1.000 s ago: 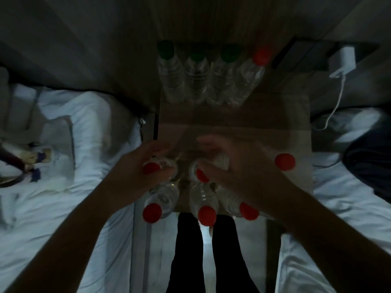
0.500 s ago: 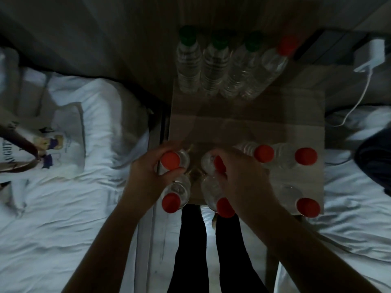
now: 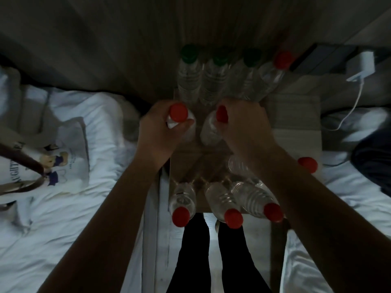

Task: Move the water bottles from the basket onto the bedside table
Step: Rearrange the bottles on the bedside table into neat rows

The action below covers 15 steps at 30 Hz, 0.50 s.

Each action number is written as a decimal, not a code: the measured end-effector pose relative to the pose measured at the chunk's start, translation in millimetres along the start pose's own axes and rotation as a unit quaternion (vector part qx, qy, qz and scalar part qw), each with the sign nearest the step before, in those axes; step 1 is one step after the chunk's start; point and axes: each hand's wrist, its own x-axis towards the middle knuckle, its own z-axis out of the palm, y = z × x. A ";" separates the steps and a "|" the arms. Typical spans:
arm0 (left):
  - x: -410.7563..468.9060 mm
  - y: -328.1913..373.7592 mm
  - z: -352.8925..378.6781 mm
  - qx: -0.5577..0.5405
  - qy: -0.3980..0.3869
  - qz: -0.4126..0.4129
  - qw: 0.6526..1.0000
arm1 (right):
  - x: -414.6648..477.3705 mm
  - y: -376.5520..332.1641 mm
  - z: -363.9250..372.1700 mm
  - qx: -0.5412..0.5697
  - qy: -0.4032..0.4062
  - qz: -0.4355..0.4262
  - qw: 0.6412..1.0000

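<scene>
Above the bedside table [image 3: 296,115], the left hand [image 3: 158,134] curls round a red-capped bottle [image 3: 179,116], the right hand [image 3: 246,125] round a second bottle [image 3: 210,129]. Left of the table, a tote bag [image 3: 69,144] shows cut-off letters, "AUGIT".

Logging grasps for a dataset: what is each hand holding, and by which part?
Left hand grips a red-capped bottle around its neck, just under the cap. Right hand grips a second red-capped bottle likewise, at its neck.

Bedside table [image 3: 296,115] carries back-row bottles [image 3: 211,81] by wall, red-capped bottles [image 3: 224,199] along front edge.
</scene>
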 end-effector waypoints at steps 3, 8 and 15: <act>22.0 -2.7 4.8 0.023 0.014 0.025 0.999 | 19.9 -1.7 0.2 -0.004 0.018 -0.003 1.000; 46.3 3.1 14.0 0.042 0.024 0.085 0.995 | 47.0 0.9 5.6 -0.008 0.018 0.000 1.000; 67.3 1.9 23.1 0.036 0.026 0.090 0.995 | 66.1 7.2 12.4 0.002 0.030 0.004 1.000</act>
